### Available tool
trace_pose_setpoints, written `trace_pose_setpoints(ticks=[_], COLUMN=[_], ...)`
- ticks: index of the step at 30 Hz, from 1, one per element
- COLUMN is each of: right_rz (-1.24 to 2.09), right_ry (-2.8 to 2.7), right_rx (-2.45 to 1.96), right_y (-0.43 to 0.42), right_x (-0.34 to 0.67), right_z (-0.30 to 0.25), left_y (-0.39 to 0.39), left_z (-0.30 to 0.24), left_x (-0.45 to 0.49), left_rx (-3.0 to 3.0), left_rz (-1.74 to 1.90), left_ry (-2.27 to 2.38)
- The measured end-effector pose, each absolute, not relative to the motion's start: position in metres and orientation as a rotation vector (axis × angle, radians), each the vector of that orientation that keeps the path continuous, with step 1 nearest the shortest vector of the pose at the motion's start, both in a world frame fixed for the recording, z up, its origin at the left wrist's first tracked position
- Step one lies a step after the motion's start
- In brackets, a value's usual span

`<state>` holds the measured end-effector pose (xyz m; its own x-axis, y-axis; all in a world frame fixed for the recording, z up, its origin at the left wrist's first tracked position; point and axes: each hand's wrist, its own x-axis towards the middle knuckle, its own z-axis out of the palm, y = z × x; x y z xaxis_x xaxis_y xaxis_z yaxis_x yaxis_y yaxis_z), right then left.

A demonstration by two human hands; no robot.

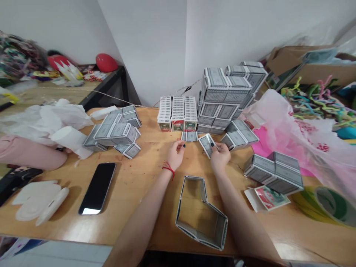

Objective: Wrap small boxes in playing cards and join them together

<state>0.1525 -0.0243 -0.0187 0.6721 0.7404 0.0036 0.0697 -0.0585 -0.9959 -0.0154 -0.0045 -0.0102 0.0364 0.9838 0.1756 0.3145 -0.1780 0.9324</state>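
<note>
A: Holdings?
B: A grey-patterned, white-edged paper card [205, 145] is held in the right hand [220, 157]; the left hand [175, 155] is loosely curled, nothing seen inside.
A: Done?
B: Grey-patterned, box-shaped card blocks [218, 105] are stacked behind, apparently complete.
A: Left?
B: A hollow, angular grey card frame [220, 229] is placed between the forearms, its faces uncovered, judged unfinished.

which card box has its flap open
The red and green box left of the yellow tape roll: its white flap sticks out, while the boxes stacked near the wall show none.
</note>
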Motion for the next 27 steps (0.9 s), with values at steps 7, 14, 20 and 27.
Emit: trace_pose_setpoints(ticks=[7,14,20,27], right_rz=[0.467,0.727,0.935,1.108], right_ry=[-0.786,-0.898,-0.909,-0.975], right_rx=[-1.657,-1.573,-1.399,-1.26], right_y=[-0.021,-0.013,-0.017,-0.02], right_x=[0.155,0.158,0.157,0.15], right_z=[-0.018,-0.019,-0.015,-0.003], left_y=[0.028,0.053,0.046,0.021], left_z=[-0.001,0.002,0.0,0.002], left_x=[-0.006,0.007,-0.003,-0.019], left_rx=[1.282,1.369,1.468,1.361], left_rz=[0.91,0.721,0.829,1.124], left_ry=[1.465,1.482,1.404,1.467])
